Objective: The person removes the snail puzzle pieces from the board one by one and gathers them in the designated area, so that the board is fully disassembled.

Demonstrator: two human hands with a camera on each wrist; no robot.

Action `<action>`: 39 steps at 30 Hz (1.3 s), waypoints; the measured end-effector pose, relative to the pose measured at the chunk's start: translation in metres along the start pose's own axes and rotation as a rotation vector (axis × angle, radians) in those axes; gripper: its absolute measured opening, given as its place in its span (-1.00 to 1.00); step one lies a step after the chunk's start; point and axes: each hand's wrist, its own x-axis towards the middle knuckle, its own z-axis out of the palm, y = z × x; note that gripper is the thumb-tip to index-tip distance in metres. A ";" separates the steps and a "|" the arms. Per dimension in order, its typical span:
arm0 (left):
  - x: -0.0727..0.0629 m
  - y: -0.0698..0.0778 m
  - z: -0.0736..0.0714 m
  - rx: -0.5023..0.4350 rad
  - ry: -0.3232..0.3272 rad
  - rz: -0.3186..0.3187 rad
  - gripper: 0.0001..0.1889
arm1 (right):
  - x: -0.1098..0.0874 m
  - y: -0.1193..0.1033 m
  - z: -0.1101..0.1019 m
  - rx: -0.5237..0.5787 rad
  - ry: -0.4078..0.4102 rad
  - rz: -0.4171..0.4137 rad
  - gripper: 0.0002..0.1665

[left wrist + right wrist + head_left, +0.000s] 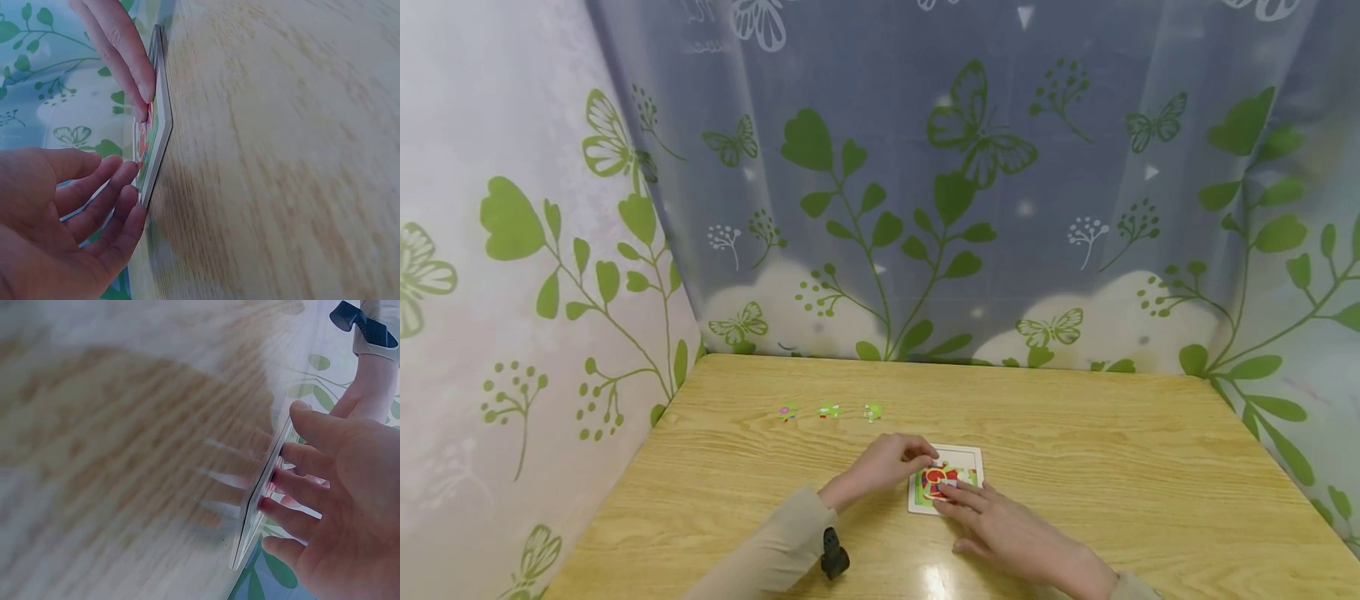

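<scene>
A small square puzzle board (976,458) with a white border and a red, purple and green picture lies flat on the wooden table. My left hand (886,463) is at its upper left side, fingers loosely bent. In the left wrist view, that hand's fingertips (132,215) are right at the board's edge, with nothing pinched between them and the thumb. My right hand (1011,532) comes from the lower right and its extended fingers rest on the picture. In the right wrist view those fingers (300,487) reach over the board's rim (247,512). The hands hide part of the picture.
Farther back on the table (737,467), a pink and green piece (787,412), a green, white and red piece (830,411) and a green piece (872,412) lie in a row. Patterned curtains (880,250) stand behind the table and at both sides.
</scene>
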 end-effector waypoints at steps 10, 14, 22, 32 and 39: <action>0.004 0.000 -0.003 -0.004 0.004 0.017 -0.82 | 0.002 0.000 -0.001 -0.064 0.022 -0.017 -0.38; 0.004 0.000 -0.005 -0.017 0.013 0.030 -0.82 | 0.003 0.000 0.000 -0.063 0.025 -0.017 -0.37; 0.002 -0.006 -0.006 -0.160 0.028 0.019 -0.82 | 0.002 -0.002 -0.002 -0.039 0.009 -0.003 -0.39; -0.004 -0.012 -0.006 -0.140 0.024 -0.027 -0.90 | 0.001 0.000 0.000 -0.047 0.017 -0.013 -0.39; -0.004 -0.014 -0.005 -0.145 0.038 -0.068 -0.92 | 0.000 0.000 0.002 -0.055 0.032 -0.026 -0.38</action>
